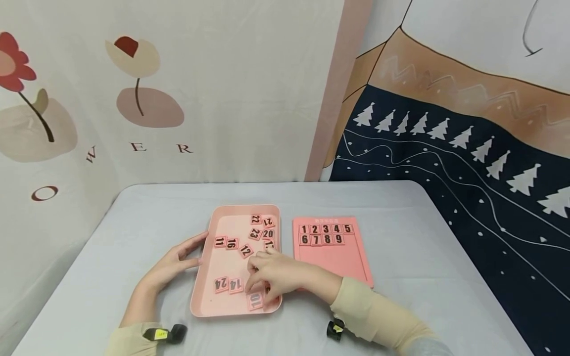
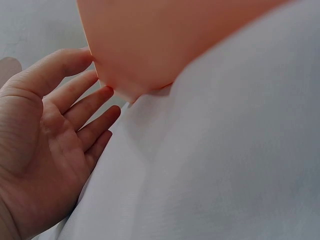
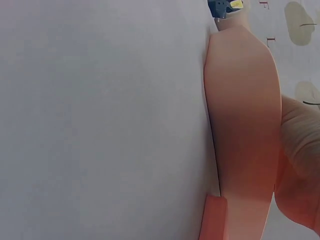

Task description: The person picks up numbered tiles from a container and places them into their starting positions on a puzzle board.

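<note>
A pink tray (image 1: 202, 296) holds several loose number tiles, among them 24 (image 1: 221, 284), 14 (image 1: 236, 285) and 12 (image 1: 246, 251). My left hand (image 1: 171, 264) touches the tray's left edge with extended fingers; in the left wrist view its fingertips meet the tray's outer wall (image 2: 135, 45). Bent fingers of my right hand (image 1: 278, 272) reach down inside the tray just above the number 10 tile (image 1: 255, 301). What lies under those fingers is partly hidden. The right wrist view shows the right hand (image 3: 302, 165) behind the tray's wall (image 3: 245, 115).
Right of the tray lies a pink board (image 1: 329, 259) with tiles 1 to 9 in two rows at its top; my right forearm crosses its lower left corner. A pale cloth covers the table (image 1: 401, 237). Printed curtains (image 1: 249, 99) hang behind it.
</note>
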`<state>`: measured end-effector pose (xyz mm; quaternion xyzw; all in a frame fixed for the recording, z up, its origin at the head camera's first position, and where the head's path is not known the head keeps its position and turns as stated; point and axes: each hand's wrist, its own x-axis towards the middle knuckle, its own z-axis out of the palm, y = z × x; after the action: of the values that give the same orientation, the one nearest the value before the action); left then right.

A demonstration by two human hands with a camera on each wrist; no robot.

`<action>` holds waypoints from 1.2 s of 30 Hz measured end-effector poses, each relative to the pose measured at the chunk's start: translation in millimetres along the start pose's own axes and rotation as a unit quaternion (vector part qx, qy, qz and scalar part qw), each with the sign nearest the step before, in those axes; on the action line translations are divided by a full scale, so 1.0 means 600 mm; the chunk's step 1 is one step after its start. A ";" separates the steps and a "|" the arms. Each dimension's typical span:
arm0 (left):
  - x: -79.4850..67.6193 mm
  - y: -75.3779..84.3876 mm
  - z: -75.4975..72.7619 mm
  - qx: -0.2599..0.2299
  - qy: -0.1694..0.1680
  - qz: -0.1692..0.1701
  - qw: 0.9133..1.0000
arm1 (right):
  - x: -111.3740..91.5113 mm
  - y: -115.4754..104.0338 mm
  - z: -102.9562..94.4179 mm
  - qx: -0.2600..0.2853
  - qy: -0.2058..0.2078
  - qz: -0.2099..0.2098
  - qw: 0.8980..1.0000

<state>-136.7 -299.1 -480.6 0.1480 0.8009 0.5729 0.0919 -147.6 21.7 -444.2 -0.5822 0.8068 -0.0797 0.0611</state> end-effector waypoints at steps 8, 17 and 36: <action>-0.001 -0.003 -0.001 -0.001 0.001 0.001 1.000 | 0.008 -0.006 0.003 -0.009 -0.025 0.006 1.000; -0.001 -0.002 0.000 0.001 0.001 0.001 1.000 | 0.014 -0.009 0.003 -0.019 -0.033 -0.009 0.999; -0.001 -0.001 0.000 0.005 0.005 -0.007 1.000 | -0.033 -0.001 -0.013 0.038 0.148 0.115 0.981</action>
<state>-136.4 -299.6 -481.0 0.1399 0.8050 0.5692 0.0915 -142.2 40.6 -436.2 -0.4642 0.8650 -0.1882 -0.0282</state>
